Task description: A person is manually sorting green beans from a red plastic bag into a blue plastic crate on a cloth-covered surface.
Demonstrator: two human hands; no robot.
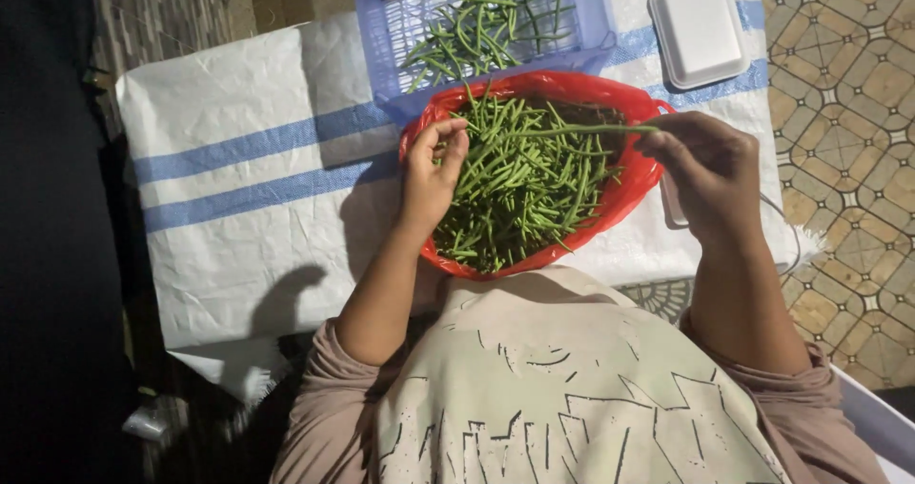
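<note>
I am pinching one long green bean [581, 130], light and snappable, near its tip with my right hand [710, 174], left hand [431, 171] loosely curled, empty, over the red bag [624, 193] at the woven mat's [238, 208] far edge.

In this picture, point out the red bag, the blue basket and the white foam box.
red bag [637, 174]: head view, right rim.
blue basket [374, 8]: head view, left wall.
white foam box [700, 29]: head view, lid centre.
</note>
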